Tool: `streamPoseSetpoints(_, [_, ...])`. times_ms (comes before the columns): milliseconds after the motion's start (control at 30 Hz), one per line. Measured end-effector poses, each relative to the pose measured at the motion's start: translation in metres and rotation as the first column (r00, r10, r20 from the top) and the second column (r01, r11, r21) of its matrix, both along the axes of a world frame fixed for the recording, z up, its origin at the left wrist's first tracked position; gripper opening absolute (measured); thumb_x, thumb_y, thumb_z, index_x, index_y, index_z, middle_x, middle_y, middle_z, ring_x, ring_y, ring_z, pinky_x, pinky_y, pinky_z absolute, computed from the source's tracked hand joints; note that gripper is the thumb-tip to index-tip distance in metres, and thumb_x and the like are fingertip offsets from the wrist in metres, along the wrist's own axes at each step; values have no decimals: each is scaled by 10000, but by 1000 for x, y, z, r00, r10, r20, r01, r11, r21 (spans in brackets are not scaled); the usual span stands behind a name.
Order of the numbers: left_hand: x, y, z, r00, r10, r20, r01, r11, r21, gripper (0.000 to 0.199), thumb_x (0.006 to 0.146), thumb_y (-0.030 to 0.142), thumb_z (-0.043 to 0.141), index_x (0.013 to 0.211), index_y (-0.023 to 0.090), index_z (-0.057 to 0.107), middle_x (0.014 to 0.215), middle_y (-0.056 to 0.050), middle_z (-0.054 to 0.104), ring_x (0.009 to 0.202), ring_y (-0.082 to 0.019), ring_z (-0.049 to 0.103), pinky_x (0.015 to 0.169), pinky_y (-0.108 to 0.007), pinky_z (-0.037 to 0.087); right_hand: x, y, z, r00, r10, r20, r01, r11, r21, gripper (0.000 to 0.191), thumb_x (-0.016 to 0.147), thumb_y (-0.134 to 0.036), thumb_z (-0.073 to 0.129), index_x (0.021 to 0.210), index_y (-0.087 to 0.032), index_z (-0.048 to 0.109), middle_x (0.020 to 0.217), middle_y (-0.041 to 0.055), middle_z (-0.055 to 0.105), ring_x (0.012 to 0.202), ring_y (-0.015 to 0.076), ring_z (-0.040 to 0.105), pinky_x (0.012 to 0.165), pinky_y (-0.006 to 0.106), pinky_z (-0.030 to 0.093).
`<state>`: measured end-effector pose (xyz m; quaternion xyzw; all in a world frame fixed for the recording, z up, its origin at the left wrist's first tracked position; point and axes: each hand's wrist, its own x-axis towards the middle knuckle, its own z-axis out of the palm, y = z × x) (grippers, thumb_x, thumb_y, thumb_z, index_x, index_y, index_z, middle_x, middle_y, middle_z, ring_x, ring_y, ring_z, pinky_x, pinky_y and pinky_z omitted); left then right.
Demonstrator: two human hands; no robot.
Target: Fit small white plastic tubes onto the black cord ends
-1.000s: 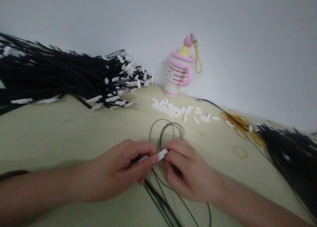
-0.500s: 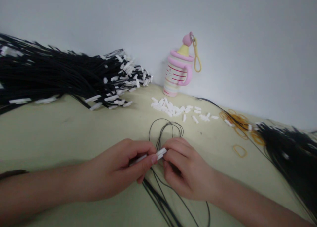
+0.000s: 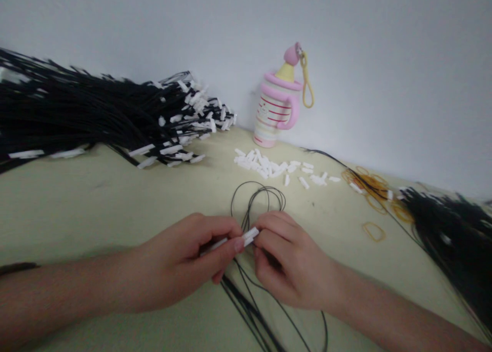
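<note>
Between the thumb and fingers of my left hand [image 3: 203,252] is a white plastic connector [image 3: 250,236], its end sticking out to the right. More white plastic shows under the same fingers. My right hand [image 3: 286,260] is closed in a pinch at that end, its fingertips mostly hidden. Thin black wires [image 3: 249,203] loop up behind both hands, and the right side of the loop runs down to my right fingers. Below the hands, more black wires [image 3: 249,311] trail toward the near edge of the view.
Loose white connectors [image 3: 261,163] lie in a pile beyond my hands. Behind them stands a pink-and-white cup-shaped item [image 3: 274,111] with a yellow loop. Black wire bundles with white ends lie left [image 3: 96,111] and right [image 3: 453,244]. Yellow rubber bands [image 3: 373,232] lie at right.
Both hands keep almost the same pose at the white connector. The view has shifted very slightly.
</note>
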<state>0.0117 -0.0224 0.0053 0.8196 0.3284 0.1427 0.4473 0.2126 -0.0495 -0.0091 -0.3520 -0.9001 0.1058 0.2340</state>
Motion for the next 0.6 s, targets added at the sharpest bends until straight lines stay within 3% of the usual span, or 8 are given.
streamPoseSetpoints(600, [-4,-1,-6,1000,-5,11,5,1000,16,296,917,288,415,654,185,502,537,69,448,494,-72,437,476,-173,335,0,1,1,1000,9,-9,-9,1000,-4,117,792,-133,428,734,-142,529,784,74,537,761,176,480,736,339,425])
